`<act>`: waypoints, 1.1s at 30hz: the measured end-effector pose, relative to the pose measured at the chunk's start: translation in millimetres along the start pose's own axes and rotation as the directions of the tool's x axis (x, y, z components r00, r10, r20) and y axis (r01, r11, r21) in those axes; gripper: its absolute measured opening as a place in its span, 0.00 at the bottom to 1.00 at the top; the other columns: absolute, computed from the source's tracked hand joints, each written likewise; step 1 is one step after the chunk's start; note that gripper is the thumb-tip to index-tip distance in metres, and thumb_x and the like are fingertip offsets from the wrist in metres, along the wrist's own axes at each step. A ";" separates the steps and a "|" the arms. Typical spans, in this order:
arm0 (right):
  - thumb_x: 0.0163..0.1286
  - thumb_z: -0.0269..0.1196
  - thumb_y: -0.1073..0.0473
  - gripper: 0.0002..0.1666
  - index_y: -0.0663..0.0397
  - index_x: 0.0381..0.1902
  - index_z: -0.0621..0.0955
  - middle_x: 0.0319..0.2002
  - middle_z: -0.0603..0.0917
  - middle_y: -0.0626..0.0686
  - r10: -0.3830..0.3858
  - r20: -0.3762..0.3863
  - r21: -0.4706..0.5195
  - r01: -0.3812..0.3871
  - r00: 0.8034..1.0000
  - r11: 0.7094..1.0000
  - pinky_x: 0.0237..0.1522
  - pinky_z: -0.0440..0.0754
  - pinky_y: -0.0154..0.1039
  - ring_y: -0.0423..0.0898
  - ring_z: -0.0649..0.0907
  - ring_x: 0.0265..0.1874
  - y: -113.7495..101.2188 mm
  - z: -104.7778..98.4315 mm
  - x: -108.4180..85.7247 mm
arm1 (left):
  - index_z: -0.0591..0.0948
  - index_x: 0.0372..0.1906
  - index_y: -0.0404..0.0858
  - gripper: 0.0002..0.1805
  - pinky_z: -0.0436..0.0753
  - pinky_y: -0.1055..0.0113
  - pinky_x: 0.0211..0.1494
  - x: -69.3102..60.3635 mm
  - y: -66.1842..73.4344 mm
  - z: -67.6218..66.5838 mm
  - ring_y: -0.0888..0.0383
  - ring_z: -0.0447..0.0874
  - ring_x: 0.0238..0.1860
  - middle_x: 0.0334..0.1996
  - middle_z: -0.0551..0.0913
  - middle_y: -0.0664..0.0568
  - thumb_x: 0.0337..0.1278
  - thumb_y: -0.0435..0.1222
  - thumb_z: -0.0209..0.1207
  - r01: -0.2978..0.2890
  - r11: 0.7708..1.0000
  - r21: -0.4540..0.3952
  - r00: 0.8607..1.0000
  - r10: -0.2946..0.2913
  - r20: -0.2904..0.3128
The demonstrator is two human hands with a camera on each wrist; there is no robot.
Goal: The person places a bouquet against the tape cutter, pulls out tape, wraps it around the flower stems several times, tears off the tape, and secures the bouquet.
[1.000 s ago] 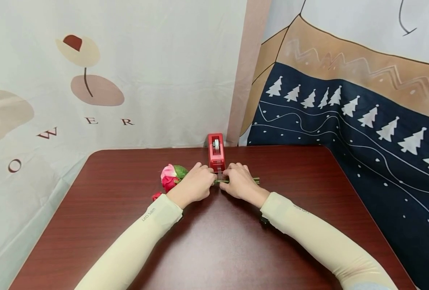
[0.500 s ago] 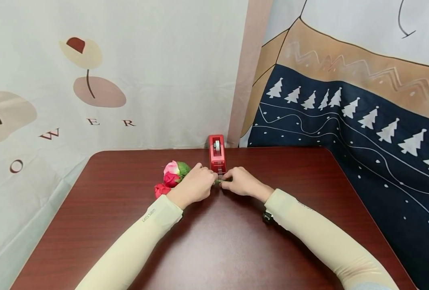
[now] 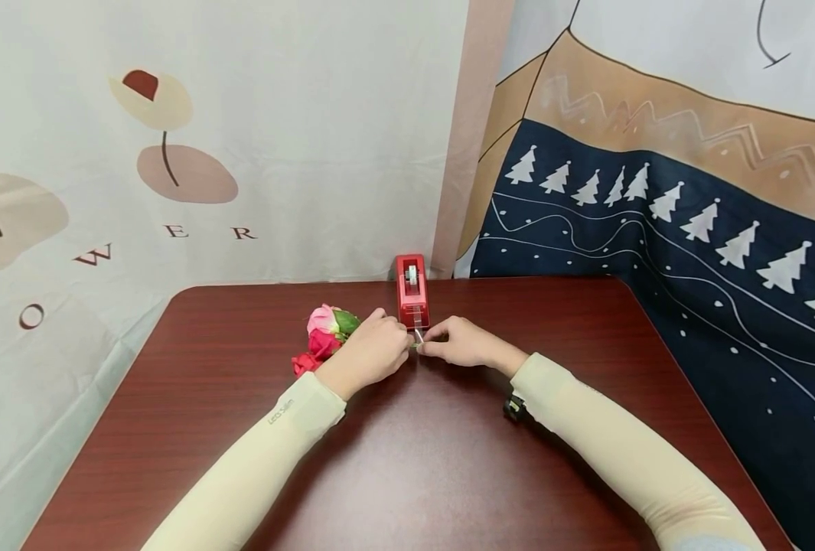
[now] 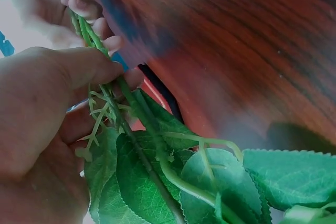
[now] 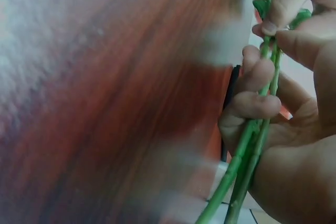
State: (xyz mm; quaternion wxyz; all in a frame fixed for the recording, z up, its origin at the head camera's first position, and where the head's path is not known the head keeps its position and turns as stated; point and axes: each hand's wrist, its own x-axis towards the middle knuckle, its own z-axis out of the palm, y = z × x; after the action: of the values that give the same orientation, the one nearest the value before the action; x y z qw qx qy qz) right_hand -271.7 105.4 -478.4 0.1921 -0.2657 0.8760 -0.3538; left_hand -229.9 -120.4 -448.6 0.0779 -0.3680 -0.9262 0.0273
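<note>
Pink and red roses (image 3: 323, 342) lie at the left hand's outer side in the head view. Their green stems (image 4: 143, 111) run through my left hand (image 3: 378, 346), which grips them between thumb and fingers above the leaves (image 4: 147, 182). Further along, my right hand (image 3: 464, 342) has its fingers curled round the stems, as the right wrist view shows, with thumb and forefinger close to the left hand. A clear strip of tape (image 3: 418, 335) reaches from the red tape dispenser (image 3: 412, 291) to the stems between the hands; its end is too small to make out.
A dark red-brown wooden table (image 3: 407, 459) lies under both arms. Right behind the hands the dispenser stands near the table's back edge. A pale printed curtain (image 3: 311, 153) and a navy one with white trees (image 3: 572, 229) hang behind.
My right hand has turned, and its wrist has shifted right. Stem ends that stuck out beyond it are now hidden in the head view. The tape between the hands shows more clearly.
</note>
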 end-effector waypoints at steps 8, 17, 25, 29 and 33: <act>0.81 0.66 0.53 0.13 0.52 0.49 0.93 0.31 0.91 0.49 0.011 0.031 0.078 -0.013 0.999 0.997 0.36 0.81 0.36 0.40 0.83 0.24 -1.3 -5.1 -1.2 | 0.89 0.32 0.45 0.07 0.76 0.55 0.51 -1.0 -0.2 2.8 0.50 0.91 0.38 0.30 0.92 0.52 0.70 0.38 0.71 -0.002 1.000 0.026 0.999 0.003 -0.041; 0.79 0.70 0.55 0.11 0.54 0.49 0.94 0.29 0.91 0.52 -0.011 -0.034 0.074 0.014 0.999 0.997 0.32 0.83 0.35 0.41 0.85 0.25 -5.5 -3.8 -3.9 | 0.92 0.36 0.46 0.03 0.77 0.54 0.50 1.0 -0.4 -0.6 0.51 0.91 0.39 0.31 0.93 0.52 0.67 0.39 0.74 0.024 1.000 -0.014 1.000 -0.024 -0.013; 0.77 0.72 0.57 0.10 0.52 0.50 0.95 0.37 0.92 0.48 -0.097 -0.121 -0.054 0.091 0.988 0.994 0.38 0.83 0.35 0.37 0.84 0.30 -0.8 -0.4 -5.5 | 0.93 0.41 0.46 0.08 0.77 0.53 0.49 7.5 -0.9 3.3 0.50 0.92 0.41 0.34 0.94 0.52 0.76 0.43 0.69 0.085 0.988 -0.130 0.993 -0.073 0.093; 0.77 0.72 0.57 0.10 0.51 0.51 0.95 0.39 0.94 0.47 -0.150 -0.143 -0.107 0.136 0.978 0.985 0.44 0.84 0.37 0.37 0.85 0.36 0.8 0.6 -6.2 | 0.92 0.38 0.45 0.10 0.77 0.52 0.49 9.7 0.2 -0.1 0.50 0.92 0.38 0.31 0.93 0.52 0.77 0.43 0.68 0.094 0.980 -0.173 0.991 -0.075 0.114; 0.78 0.71 0.56 0.12 0.51 0.53 0.95 0.39 0.93 0.48 -0.138 -0.108 -0.105 0.126 0.985 0.986 0.42 0.84 0.37 0.38 0.85 0.34 -0.7 -1.9 -6.8 | 0.91 0.36 0.44 0.10 0.78 0.52 0.51 8.8 1.8 -1.2 0.50 0.91 0.39 0.32 0.93 0.50 0.76 0.42 0.68 0.071 0.991 -0.117 0.994 -0.061 0.086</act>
State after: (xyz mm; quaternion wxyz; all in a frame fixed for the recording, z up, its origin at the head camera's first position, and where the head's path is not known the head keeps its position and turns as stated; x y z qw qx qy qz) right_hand -267.1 110.1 -475.5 0.1044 -0.3117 0.8822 -0.3371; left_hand -234.8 -113.1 -446.5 0.0181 -0.3395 -0.9403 -0.0161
